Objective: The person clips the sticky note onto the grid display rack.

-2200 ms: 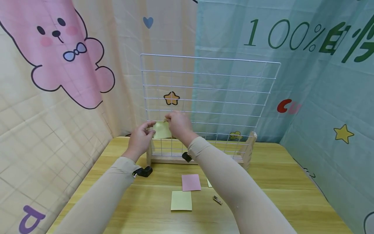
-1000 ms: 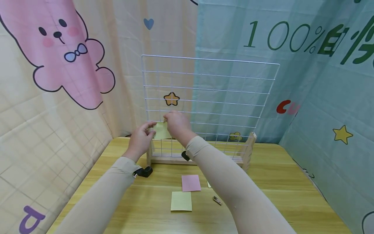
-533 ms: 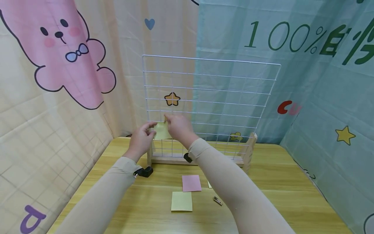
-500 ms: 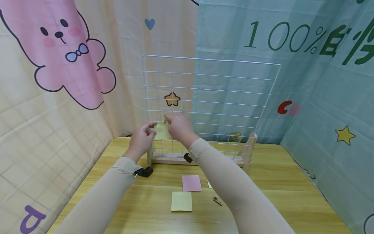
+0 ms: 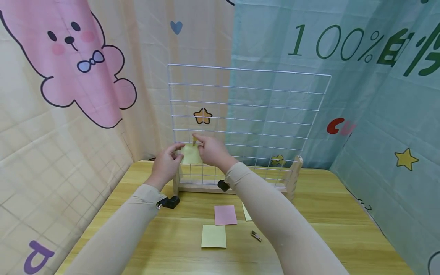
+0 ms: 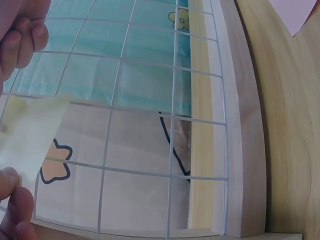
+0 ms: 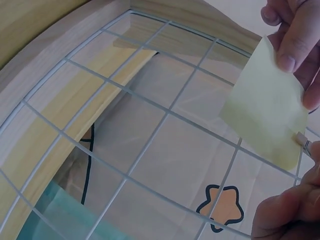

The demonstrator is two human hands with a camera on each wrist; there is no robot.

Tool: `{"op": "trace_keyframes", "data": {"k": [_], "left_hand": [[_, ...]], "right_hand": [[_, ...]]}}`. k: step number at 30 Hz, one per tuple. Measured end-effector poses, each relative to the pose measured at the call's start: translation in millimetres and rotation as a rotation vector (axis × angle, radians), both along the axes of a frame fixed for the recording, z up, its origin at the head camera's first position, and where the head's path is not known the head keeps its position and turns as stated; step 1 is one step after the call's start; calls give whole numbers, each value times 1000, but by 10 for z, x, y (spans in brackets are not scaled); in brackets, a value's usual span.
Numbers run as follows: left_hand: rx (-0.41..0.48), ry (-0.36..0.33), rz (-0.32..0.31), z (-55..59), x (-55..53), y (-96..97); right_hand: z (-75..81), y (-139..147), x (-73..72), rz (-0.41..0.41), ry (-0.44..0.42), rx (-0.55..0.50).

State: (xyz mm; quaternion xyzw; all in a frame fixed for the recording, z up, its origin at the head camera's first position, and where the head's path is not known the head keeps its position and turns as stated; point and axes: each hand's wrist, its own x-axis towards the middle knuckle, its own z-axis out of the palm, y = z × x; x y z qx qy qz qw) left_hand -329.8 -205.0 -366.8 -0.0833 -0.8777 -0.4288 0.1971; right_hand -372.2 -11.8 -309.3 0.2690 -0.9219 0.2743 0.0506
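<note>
My left hand (image 5: 165, 163) pinches the left edge of a pale yellow sticky note (image 5: 190, 154) against the lower left of a white wire grid (image 5: 254, 102). At the note's top edge, my right hand (image 5: 214, 152) grips a small wooden clothespin (image 5: 194, 141). Seen from the right wrist, the clothespin (image 7: 303, 141) has its tip on the note (image 7: 265, 105), and its rear end is hidden by the right fingers. The left thumb lies flat on the paper there. In the left wrist view the note (image 6: 32, 135) stands in front of the wires.
The grid stands in a wooden base (image 5: 203, 188) on the wooden table (image 5: 154, 236). Nearer lie a pink note (image 5: 225, 215), a yellow note (image 5: 214, 236), another clothespin (image 5: 256, 236), and a pale note (image 5: 246, 213) partly under the right forearm. Printed curtains hang behind and at both sides.
My right hand has shifted slightly right and down, and more of the clothespin shows beside its fingers. The left hand and the note stay in place.
</note>
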Motion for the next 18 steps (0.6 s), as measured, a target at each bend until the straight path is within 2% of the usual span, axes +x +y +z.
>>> {"op": "trace_keyframes", "data": {"k": [7, 18], "left_hand": [[-23, -1, 9, 21, 26, 12], [-51, 5, 17, 9, 12, -10]], "right_hand": [[8, 48, -14, 43, -78, -53], [16, 66, 15, 50, -128, -76]]}}
